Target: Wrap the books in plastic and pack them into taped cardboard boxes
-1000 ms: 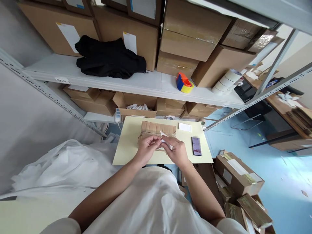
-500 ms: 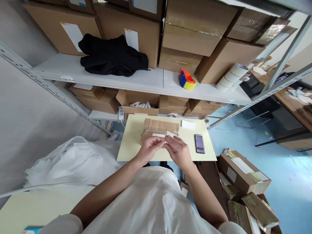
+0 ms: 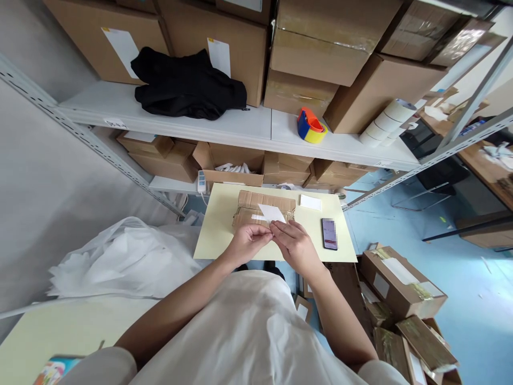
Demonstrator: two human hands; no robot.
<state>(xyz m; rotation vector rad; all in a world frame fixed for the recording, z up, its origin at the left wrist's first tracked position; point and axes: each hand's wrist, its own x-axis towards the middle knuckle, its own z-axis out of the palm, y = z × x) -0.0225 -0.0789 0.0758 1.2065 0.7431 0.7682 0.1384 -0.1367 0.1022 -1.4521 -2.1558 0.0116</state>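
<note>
Wht slip (image 3: 271, 212) above carton (image 3: 245, 202) on tbl (image 3: 210, 240): prob. light, thin, creases easily; best taken by edges. R hand (image 3: 295, 243) pinches near end; L hand (image 3: 251, 240) adjacent, can't tell if gripping.

- White sheet (image 3: 271, 212): small, thin, roughly rectangular, flat; slanted above the box, near end at the right hand's (image 3: 297, 244) fingertips.
- Cardboard box (image 3: 266, 197): brown, surface creased, seam across top, white strip (image 3: 259, 217) on it; lies on pale-yellow desk (image 3: 212, 224), partly covered by sheet.
</note>
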